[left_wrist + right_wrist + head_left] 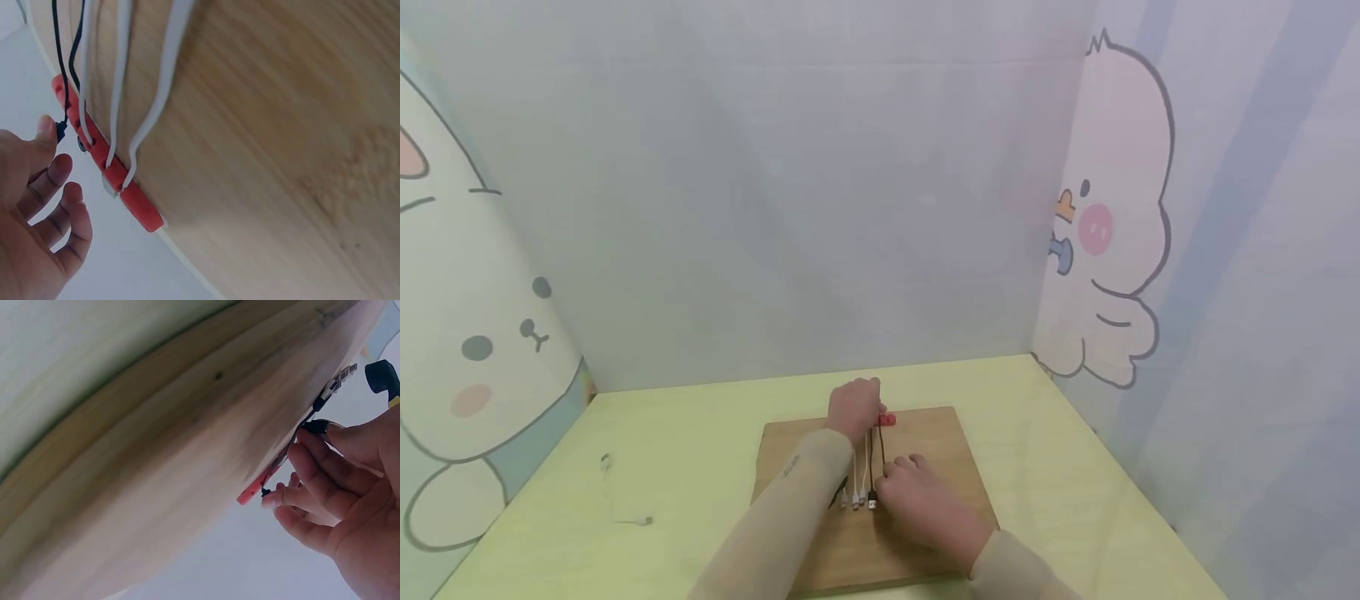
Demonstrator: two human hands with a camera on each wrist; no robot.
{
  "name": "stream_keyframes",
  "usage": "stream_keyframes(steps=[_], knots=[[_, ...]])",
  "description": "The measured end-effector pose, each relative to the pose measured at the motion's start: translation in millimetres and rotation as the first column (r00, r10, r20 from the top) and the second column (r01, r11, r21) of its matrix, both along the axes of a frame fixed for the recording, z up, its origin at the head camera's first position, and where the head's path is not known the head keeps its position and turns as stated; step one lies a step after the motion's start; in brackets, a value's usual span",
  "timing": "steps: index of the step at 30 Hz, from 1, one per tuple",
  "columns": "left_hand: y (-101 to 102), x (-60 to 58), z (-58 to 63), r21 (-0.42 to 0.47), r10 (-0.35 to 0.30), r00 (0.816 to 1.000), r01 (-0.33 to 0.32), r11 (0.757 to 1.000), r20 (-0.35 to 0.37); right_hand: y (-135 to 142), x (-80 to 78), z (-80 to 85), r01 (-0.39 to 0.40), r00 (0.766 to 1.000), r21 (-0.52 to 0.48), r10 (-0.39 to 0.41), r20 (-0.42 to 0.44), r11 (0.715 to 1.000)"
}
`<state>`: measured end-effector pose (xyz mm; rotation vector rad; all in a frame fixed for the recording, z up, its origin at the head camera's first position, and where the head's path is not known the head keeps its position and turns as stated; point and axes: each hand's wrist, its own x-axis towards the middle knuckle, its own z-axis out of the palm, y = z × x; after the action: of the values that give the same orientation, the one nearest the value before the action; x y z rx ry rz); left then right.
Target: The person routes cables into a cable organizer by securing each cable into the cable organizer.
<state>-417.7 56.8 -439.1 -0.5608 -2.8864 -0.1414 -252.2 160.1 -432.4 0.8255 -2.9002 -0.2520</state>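
Note:
A red cable holder (103,153) with slots runs along the far edge of the wooden board (925,433). White cables (119,81) and a black cable sit in its slots, their USB plugs (856,502) lined up on the board. At the holder's end, my left hand (853,407) pinches the small black plug (60,131) of another black cable (57,62) between thumb and index finger; its other fingers curl loosely. Nearer me, over the board's right half, my right hand (925,507) pinches a black cable end (317,426) beside a metal-tipped black USB plug (337,387).
A white cable (612,508) lies loose on the pale yellow table (700,467), left of the board. Upright fabric panels with cartoon animals (1120,208) stand behind the table and at both sides.

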Motion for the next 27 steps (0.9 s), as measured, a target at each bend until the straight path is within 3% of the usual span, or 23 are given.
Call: stream_keyframes(steps=[10, 20, 27], knots=[[2, -8.9, -10.2, -0.02, 0.033, 0.998, -0.032, 0.999, 0.058, 2, -6.2, -5.1, -0.022, 1.0, 0.015, 0.023, -0.013, 1.0], [-4, 6.1, -7.7, -0.019, 0.001, 1.0, -0.001, 1.0, 0.011, 0, -1.2, -3.8, -0.065, 0.997, 0.049, 0.067, -0.04, 0.997], [-5, 8.7, -8.6, -0.009, -0.014, 1.0, 0.014, 1.0, 0.003, 0, 0.8, -1.8, -0.02, 1.0, 0.036, 0.02, 0.003, 0.999]])
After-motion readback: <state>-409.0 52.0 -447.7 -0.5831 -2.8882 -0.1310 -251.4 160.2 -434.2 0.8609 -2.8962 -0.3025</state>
